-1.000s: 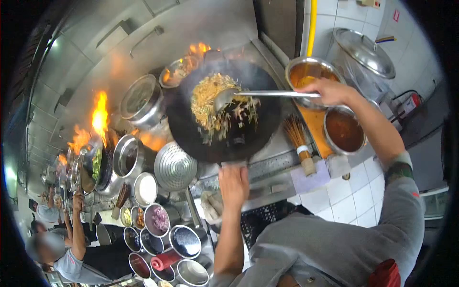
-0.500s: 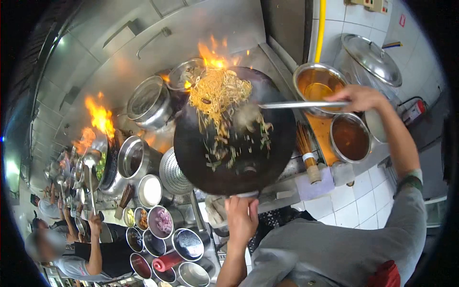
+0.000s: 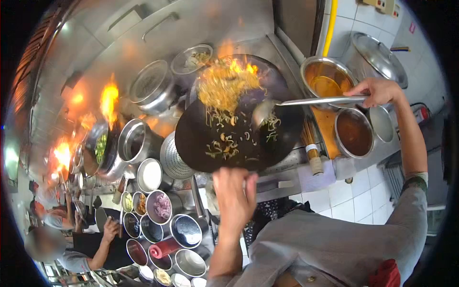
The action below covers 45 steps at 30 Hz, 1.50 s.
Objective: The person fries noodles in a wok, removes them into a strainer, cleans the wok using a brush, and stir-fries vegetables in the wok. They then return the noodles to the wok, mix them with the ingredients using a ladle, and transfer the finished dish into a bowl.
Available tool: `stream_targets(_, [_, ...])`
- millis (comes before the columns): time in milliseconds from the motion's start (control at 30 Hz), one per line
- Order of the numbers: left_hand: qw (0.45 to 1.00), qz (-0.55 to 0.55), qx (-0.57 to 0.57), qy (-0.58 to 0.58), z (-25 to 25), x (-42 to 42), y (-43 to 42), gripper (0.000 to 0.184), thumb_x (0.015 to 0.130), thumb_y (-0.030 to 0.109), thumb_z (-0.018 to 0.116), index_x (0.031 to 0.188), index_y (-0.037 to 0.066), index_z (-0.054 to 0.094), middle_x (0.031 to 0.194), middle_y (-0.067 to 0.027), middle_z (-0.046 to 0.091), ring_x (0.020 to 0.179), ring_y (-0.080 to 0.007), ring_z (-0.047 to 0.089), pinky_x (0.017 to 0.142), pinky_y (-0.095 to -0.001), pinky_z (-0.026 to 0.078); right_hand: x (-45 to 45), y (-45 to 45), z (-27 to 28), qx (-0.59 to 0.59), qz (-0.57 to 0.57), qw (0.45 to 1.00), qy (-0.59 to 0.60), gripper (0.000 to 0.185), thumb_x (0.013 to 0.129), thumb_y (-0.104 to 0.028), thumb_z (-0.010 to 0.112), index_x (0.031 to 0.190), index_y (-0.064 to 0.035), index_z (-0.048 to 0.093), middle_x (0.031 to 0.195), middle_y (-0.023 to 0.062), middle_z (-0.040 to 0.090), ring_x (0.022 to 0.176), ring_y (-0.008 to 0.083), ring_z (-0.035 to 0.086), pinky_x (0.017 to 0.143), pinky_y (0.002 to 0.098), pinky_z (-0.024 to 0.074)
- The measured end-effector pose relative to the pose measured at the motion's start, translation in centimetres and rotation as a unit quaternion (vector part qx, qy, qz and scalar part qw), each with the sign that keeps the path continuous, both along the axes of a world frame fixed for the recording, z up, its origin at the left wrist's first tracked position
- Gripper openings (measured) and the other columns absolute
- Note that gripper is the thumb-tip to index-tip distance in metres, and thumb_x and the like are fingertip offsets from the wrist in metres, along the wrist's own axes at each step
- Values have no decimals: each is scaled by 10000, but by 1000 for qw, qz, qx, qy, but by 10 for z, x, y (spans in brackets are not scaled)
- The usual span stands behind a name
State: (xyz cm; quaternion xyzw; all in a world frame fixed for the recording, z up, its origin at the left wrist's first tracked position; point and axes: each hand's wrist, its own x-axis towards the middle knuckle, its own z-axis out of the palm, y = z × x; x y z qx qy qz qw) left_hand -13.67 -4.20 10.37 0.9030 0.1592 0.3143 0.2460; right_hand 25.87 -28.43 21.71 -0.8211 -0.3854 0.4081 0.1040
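Note:
My left hand (image 3: 234, 198) is closed at the near edge of a large dark wok (image 3: 191, 143), gripping it there; the grip itself is covered by my fingers. Noodles (image 3: 224, 88), blurred by motion, are bunched at the wok's far side with flames (image 3: 244, 66) licking over them. Scattered vegetable and mushroom pieces lie nearer me. My right hand (image 3: 380, 92) is wrapped around the long metal handle of a ladle (image 3: 315, 101). The ladle's bowl hangs over the right part of the wok, beside some greens.
To the right stand a pot of amber liquid (image 3: 330, 79), a pot of brown liquid (image 3: 354, 134) and a bamboo brush (image 3: 313, 160). A perforated strainer (image 3: 173, 155) and several ingredient bowls are at left. A co-worker's hand (image 3: 111, 229) is near another flaming wok.
The wok's near edge has risen and the wok has shifted slightly away from me. The noodles have moved and blurred. The ladle's bowl has moved right. The co-worker's hand has lowered.

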Motion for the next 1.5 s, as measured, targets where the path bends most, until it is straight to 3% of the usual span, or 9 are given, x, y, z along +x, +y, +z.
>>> stream_targets(233, [997, 0, 75, 19, -117, 48, 41, 145, 889, 122, 721, 908, 25, 615, 888, -165, 568, 882, -390, 538, 790, -489, 430, 28, 49, -76, 201, 133, 939, -244, 720, 773, 43, 664, 1446, -203, 596, 1174, 73, 751, 977, 180, 701, 887, 312, 555])
stream_targets(467, [999, 4, 22, -28, 10, 28, 25, 157, 886, 131, 725, 933, 32, 613, 896, -164, 562, 879, -393, 527, 790, -481, 419, 19, 12, -9, 17, 0, 1000, -7, 706, 759, 2, 681, 1449, -105, 580, 1220, 85, 718, 1046, 141, 642, 975, 310, 496])
stream_targets(667, [992, 22, 122, 23, -131, 31, 30, 131, 928, 156, 666, 943, 27, 640, 956, -182, 614, 916, -406, 568, 830, -495, 448, 23, 42, -65, 184, 90, 963, -173, 702, 762, -33, 693, 1452, -94, 573, 1262, 78, 704, 1098, 167, 647, 994, 307, 496])
stream_targets(733, [999, -17, -32, 40, -70, -13, -8, 199, 865, 91, 726, 1032, -3, 671, 1135, -229, 654, 1043, -434, 588, 944, -491, 450, 2, 10, -16, 124, 49, 983, -124, 692, 759, -39, 718, 1437, -99, 592, 1268, 61, 710, 1045, 137, 654, 954, 284, 510])
stream_targets(833, [1000, 18, -2, -11, 10, 4, 3, 172, 848, 77, 749, 970, 26, 639, 971, -167, 601, 918, -396, 536, 821, -477, 433, 11, -2, 8, 9, -18, 1000, -17, 710, 770, -25, 738, 1447, -183, 593, 1296, 79, 701, 1007, 167, 647, 902, 334, 520])
stream_targets(967, [999, 17, 27, -22, -64, 62, 44, 108, 904, 114, 693, 927, 31, 627, 923, -167, 573, 894, -384, 531, 800, -484, 427, 15, 50, -41, 75, 116, 977, -164, 694, 793, -79, 741, 1457, -205, 584, 1248, 90, 716, 1021, 178, 649, 897, 344, 521])
stream_targets(1100, [999, -9, 22, 44, -119, 13, 23, 122, 865, 87, 727, 920, 18, 642, 910, -192, 613, 922, -399, 560, 828, -506, 430, 0, 40, -30, 142, 11, 982, -128, 678, 808, -86, 722, 1459, -213, 581, 1246, 87, 720, 1066, 176, 663, 943, 337, 531])
stream_targets(1300, [998, 5, 29, -58, 3, 37, 29, 171, 864, 104, 746, 942, 30, 613, 897, -163, 577, 847, -387, 521, 792, -491, 410, -4, 23, 25, -21, 1, 997, -73, 647, 829, -55, 693, 1444, -233, 604, 1204, 57, 742, 986, 164, 686, 882, 349, 555])
stream_targets(1500, [999, -1, 43, 27, -121, 12, 24, 130, 866, 107, 740, 898, 27, 643, 890, -183, 589, 876, -404, 549, 786, -497, 438, 5, 47, -44, 163, 34, 978, -128, 605, 816, -23, 678, 1413, -97, 615, 1328, 86, 670, 1166, 120, 591, 1037, 297, 463])
